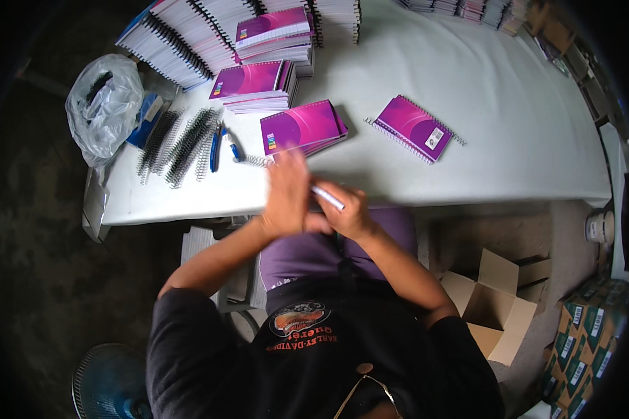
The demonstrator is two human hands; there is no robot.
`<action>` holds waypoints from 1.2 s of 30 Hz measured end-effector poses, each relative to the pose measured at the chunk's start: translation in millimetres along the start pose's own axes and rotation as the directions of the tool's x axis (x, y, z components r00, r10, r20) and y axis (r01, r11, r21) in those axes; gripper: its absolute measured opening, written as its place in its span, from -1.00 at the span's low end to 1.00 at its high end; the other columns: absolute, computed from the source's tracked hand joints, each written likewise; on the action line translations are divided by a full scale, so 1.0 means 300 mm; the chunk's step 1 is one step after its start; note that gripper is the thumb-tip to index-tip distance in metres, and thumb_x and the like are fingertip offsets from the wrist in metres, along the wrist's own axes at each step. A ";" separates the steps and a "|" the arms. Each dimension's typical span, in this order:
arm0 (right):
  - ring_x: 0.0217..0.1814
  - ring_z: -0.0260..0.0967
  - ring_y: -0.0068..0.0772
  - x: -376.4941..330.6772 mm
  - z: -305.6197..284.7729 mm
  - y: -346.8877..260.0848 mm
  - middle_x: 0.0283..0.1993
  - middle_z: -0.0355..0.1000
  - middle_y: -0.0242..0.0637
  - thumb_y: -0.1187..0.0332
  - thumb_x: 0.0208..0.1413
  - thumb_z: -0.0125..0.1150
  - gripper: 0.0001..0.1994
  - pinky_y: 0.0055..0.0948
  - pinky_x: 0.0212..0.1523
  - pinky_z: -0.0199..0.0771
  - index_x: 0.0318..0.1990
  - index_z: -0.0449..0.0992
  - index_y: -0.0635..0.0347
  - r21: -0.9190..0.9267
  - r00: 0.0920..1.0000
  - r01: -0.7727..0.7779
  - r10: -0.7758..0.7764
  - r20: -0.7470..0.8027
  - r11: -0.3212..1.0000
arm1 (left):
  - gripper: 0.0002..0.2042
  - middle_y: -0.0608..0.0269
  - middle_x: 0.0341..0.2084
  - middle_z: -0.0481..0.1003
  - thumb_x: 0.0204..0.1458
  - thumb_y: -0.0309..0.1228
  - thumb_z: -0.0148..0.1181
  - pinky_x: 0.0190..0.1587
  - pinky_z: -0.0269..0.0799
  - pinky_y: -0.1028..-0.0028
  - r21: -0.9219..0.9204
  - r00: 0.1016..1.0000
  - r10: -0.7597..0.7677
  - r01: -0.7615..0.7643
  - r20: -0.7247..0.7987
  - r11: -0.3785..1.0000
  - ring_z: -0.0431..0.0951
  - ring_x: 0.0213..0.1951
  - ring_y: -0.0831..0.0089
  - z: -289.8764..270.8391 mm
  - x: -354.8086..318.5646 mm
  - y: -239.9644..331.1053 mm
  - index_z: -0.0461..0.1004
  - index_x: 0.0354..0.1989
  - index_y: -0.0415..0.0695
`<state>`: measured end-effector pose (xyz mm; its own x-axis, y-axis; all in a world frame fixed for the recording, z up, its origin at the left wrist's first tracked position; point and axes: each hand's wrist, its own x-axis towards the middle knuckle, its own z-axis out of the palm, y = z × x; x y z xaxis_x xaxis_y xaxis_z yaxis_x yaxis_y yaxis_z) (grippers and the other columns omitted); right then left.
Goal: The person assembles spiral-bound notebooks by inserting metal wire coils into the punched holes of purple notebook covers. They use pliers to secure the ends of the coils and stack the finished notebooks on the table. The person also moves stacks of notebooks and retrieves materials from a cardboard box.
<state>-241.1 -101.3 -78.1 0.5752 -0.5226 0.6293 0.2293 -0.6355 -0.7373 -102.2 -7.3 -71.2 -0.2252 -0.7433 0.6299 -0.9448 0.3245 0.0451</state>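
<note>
At the far left edge of the white table (510, 105) sits a crumpled clear plastic bag (105, 105), and just beside it lie loose black spiral binding coils (178, 143) in a fanned heap. Next to the coils rest blue-handled pliers (217, 146). Behind these, stacks of purple spiral notebooks (258, 77) stand in rows, with one short pile (302, 127) nearest the table's front edge. The left hand (286, 195) hovers at that front edge, blurred, fingers stretched out nearly flat and laid over the other hand; whether it grips anything cannot be told. The right hand (349, 213) touches it from below, fingers curled closed around a thin white rod-like piece (327, 197), which pokes out between the two hands, just below the short pile. Farther right a single purple notebook (414, 128) lies alone on the table, tilted, well apart from the hands. Down on the floor at right stands an open cardboard box (493, 307)
</note>
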 end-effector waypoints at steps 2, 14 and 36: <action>-0.17 0.46 -0.09 0.038 -0.035 -0.051 -0.14 0.47 -0.16 0.61 -0.06 0.12 -0.55 -0.33 -0.23 0.52 0.06 0.32 0.23 0.101 0.997 -0.079 0.076 0.027 0.992 | 0.06 -0.47 0.18 -0.13 -0.16 0.39 -0.18 0.17 -0.24 -0.17 0.042 0.982 0.039 -0.048 0.187 0.998 -0.15 0.23 -0.31 0.063 -0.175 -0.094 -0.05 0.18 -0.49; -0.11 0.45 -0.17 0.037 -0.002 -0.042 -0.09 0.45 -0.15 0.52 -0.05 0.17 -0.44 -0.35 -0.18 0.50 0.17 0.20 0.13 0.036 0.994 0.072 -0.075 0.080 0.997 | -0.01 -0.53 0.11 -0.03 -0.14 0.36 -0.16 0.09 -0.16 -0.27 0.130 0.946 -0.070 0.117 -0.318 0.985 -0.06 0.17 -0.40 0.105 -0.001 -0.155 -0.01 0.18 -0.40; -0.03 0.36 0.08 0.051 -0.076 0.033 -0.03 0.33 0.06 0.59 -0.07 0.12 -0.21 -0.20 -0.07 0.36 0.27 -0.22 0.06 0.208 0.973 -0.218 0.196 0.121 0.953 | -0.81 0.26 -0.37 0.44 -0.12 -0.39 0.23 -0.18 0.09 0.32 -0.124 0.929 0.038 0.009 0.367 0.992 0.41 -0.30 0.31 -0.152 0.349 0.035 0.42 -0.32 -0.08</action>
<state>-248.0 -128.5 -70.1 0.6996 -0.5645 0.4381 0.2567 -0.3736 -0.8914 -124.8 -55.1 30.6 -0.3325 -0.8934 0.3021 -0.9099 0.3882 0.1464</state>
